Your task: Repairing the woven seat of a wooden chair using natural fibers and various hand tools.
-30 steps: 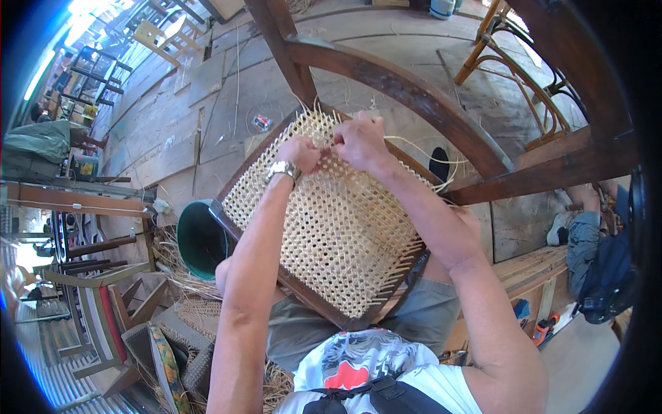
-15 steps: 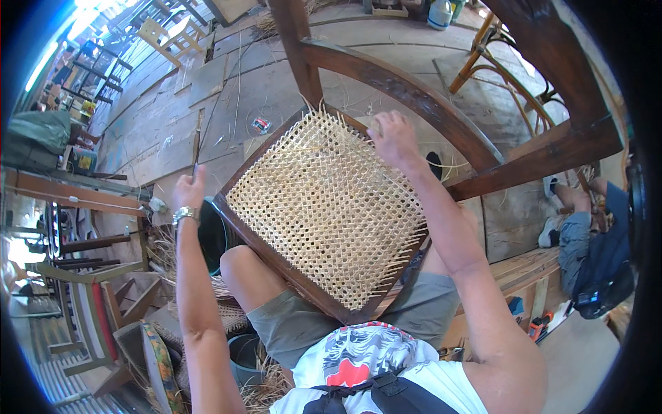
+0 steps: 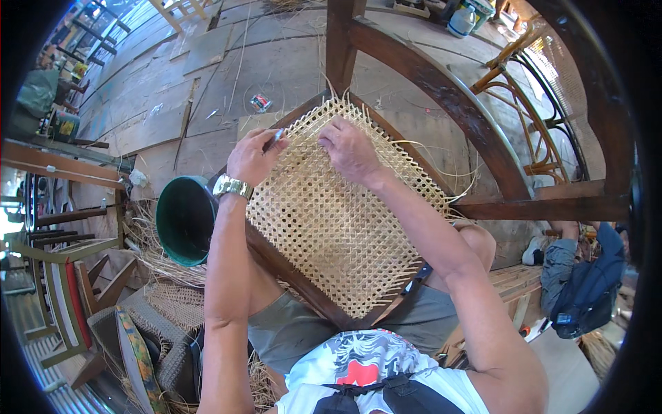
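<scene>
A woven cane seat panel [image 3: 331, 214] in a dark wooden chair frame [image 3: 272, 265] rests across my thighs, with loose strand ends sticking out at its far corner and along its near right edge. At the panel's far left edge, my left hand [image 3: 253, 157] is closed round a slim dark tool [image 3: 273, 141] with a shiny end; its exact kind is unclear. My right hand [image 3: 347, 150] lies over the far part of the weave, fingers pinched together. What is between those fingertips is hidden.
A dark green bucket [image 3: 183, 221] stands left of my knee. The chair's curved back [image 3: 441, 90] rises at the far right. Beyond are a rattan chair [image 3: 514, 96] and a white jug [image 3: 460, 21]. At the right, another person's leg [image 3: 560, 262] shows beside a dark bag [image 3: 586, 283].
My left hand has come right, from beside the seat to its far left edge. My right hand has moved left from the right edge onto the weave. The view has shifted.
</scene>
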Available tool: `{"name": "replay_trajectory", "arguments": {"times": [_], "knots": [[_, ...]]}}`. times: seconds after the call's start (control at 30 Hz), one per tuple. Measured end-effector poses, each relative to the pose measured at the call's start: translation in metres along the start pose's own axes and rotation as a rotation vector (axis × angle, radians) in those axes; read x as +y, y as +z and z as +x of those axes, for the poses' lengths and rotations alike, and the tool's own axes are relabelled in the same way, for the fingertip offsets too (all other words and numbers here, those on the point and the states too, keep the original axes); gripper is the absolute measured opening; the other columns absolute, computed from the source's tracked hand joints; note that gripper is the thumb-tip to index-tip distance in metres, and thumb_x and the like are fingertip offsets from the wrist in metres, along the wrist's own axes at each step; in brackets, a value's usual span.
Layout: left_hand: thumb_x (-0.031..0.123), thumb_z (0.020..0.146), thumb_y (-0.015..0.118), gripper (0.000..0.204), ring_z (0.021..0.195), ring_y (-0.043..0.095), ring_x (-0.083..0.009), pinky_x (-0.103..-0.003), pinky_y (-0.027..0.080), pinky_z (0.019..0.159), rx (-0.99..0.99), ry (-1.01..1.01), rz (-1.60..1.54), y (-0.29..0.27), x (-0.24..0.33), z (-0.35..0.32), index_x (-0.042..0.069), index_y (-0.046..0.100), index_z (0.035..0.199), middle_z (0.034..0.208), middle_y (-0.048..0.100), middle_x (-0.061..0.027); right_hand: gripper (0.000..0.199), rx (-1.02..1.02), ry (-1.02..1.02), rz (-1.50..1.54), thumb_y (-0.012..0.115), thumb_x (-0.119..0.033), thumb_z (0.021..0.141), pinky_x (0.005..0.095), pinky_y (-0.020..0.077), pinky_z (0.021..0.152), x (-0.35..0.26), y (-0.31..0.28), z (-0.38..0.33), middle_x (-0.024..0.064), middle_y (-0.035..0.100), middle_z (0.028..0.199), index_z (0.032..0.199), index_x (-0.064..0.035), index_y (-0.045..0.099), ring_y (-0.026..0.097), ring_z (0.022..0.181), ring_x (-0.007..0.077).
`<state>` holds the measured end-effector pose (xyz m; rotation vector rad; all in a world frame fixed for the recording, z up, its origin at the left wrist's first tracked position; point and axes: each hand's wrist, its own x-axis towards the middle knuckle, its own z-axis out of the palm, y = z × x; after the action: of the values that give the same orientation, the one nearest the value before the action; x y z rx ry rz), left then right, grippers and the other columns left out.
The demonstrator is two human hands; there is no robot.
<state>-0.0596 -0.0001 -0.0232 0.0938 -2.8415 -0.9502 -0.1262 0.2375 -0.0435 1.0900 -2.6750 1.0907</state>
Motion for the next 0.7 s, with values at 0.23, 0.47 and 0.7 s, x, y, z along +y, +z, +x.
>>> {"name": "replay_trajectory", "arguments": {"times": [0.23, 0.47, 0.7], "knots": [[0.035, 0.091, 0.071, 0.035, 0.092, 0.066, -0.0377, -0.041, 0.052, 0.081, -0.101, -0.121, -0.12, 0.002, 0.006, 0.009, 0.001, 0.07, 0.095, 0.102, 0.069, -0.0187, 0.012, 0.036, -0.011, -0.014, 0.056, -0.014, 0.095, 0.0438, 0.0555, 0.07, 0.003, 0.0, 0.011, 0.0143, 0.062, 0.093, 0.096, -0.0018, 0.059, 0.066, 0.081, 0.0325], [0.037, 0.088, 0.071, 0.041, 0.118, 0.057, -0.0382, -0.043, 0.045, 0.098, 0.013, -0.204, -0.009, 0.016, 0.011, 0.007, -0.003, 0.07, 0.096, 0.119, 0.065, -0.0243, 0.016, -0.119, 0.116, -0.037, 0.059, -0.021, 0.098, 0.0408, 0.0543, 0.077, -0.004, -0.015, 0.002, 0.0101, 0.064, 0.092, 0.096, -0.0049, 0.062, 0.067, 0.084, 0.0301], [0.027, 0.089, 0.067, 0.033, 0.107, 0.064, -0.0369, -0.045, 0.05, 0.09, 0.084, -0.039, 0.068, 0.016, -0.001, 0.009, -0.002, 0.071, 0.106, 0.112, 0.067, -0.024, 0.003, -0.113, -0.129, 0.101, 0.062, -0.004, 0.09, 0.038, 0.054, 0.074, 0.01, -0.003, 0.019, 0.0114, 0.067, 0.086, 0.092, -0.0023, 0.064, 0.066, 0.077, 0.027]]}}
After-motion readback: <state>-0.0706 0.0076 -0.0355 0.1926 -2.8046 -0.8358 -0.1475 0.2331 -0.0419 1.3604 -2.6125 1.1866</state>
